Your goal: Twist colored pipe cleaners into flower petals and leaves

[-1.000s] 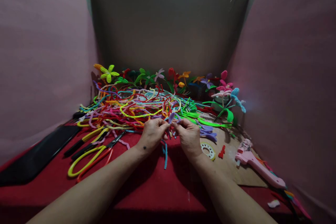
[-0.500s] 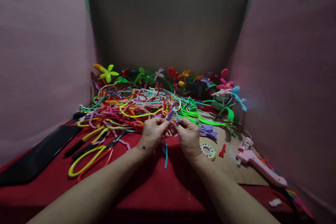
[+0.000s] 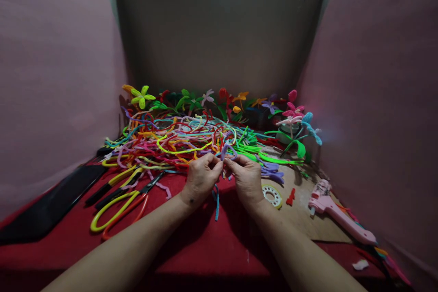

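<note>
Both hands meet over the middle of the red cloth, pinching a purple pipe cleaner (image 3: 228, 149) bent into a loop that stands up above the fingertips. My left hand (image 3: 202, 177) is closed on its left side, thumb and forefinger together. On the other side my right hand (image 3: 247, 178) pinches it too, with the fingertips almost touching those of the left. The lower end of the pipe cleaner is hidden by the fingers. Just below the hands, a short blue pipe cleaner (image 3: 216, 205) lies on the cloth. Folded purple pipe cleaner pieces (image 3: 272, 173) rest right of my right hand.
A heap of coloured pipe cleaners (image 3: 171, 139) spreads behind the hands. Scissors (image 3: 118, 212) and pliers (image 3: 112, 182) lie left, near a black flat object (image 3: 51, 203). At right are a tape roll (image 3: 273, 197), a pink glue gun (image 3: 338, 216) and cardboard (image 3: 301, 223). Pipe-cleaner flowers (image 3: 142, 97) stand behind.
The purple loop has shifted slightly right and looks rounder and more open. My left hand has turned a little, its fingers closer to the right hand's. Both hands keep their pinch.
</note>
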A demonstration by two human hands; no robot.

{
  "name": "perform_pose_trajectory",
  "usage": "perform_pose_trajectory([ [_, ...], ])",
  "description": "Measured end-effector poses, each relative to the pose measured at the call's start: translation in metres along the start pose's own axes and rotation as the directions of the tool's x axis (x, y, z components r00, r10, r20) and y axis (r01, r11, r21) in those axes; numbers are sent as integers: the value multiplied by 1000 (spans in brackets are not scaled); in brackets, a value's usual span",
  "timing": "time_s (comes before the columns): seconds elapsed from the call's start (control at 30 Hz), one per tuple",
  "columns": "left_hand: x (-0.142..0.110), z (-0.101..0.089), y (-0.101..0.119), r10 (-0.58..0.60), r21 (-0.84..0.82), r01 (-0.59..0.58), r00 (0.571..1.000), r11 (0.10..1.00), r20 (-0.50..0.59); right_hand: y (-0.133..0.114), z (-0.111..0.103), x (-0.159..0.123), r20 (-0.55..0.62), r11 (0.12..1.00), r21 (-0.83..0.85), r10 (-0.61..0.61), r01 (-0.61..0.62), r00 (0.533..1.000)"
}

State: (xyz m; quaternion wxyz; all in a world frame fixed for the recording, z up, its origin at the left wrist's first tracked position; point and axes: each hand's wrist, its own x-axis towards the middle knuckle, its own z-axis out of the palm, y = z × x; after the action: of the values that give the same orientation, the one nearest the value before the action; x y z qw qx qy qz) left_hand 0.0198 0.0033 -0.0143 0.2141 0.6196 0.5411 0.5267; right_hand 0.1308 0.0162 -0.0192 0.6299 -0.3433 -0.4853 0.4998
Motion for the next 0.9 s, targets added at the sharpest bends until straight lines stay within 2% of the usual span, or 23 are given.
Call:
perform_pose_trajectory([
  [0.13, 0, 1, -1, 44, 15, -44, 999, 999, 7, 3, -3, 3, 66, 997, 71, 25, -29, 998],
  [0.2, 2, 0, -1, 10, -22, -9, 1000, 1000, 24, 3, -4, 4, 91, 992, 101, 64, -73, 994],
  [0.3, 6, -3, 1, -63, -75, 64, 998, 995, 22, 1, -4, 5, 61, 986, 138, 87, -94, 994],
  [0.43, 8, -5, 2, -35, -76, 34, 999, 997, -7, -2, -4, 4, 12, 992, 104, 64, -65, 998],
  [0.57, 7, -4, 4, -118, -128, 123, 992, 984, 46, -1, -3, 5, 2, 992, 85, 90, -90, 996],
  [0.63, 5, -2, 4, -122, -136, 132, 989, 982, 79, 1, -2, 5, 8, 992, 85, 94, -95, 996],
  [0.77, 3, 1, 1, -50, -78, 57, 995, 995, 83, 4, -2, 7, 18, 993, 54, 100, -101, 995],
  [0.9, 2, 0, -4, 46, 6, -46, 996, 999, 78, -1, -6, 11, 108, 973, 89, 205, -215, 973],
])
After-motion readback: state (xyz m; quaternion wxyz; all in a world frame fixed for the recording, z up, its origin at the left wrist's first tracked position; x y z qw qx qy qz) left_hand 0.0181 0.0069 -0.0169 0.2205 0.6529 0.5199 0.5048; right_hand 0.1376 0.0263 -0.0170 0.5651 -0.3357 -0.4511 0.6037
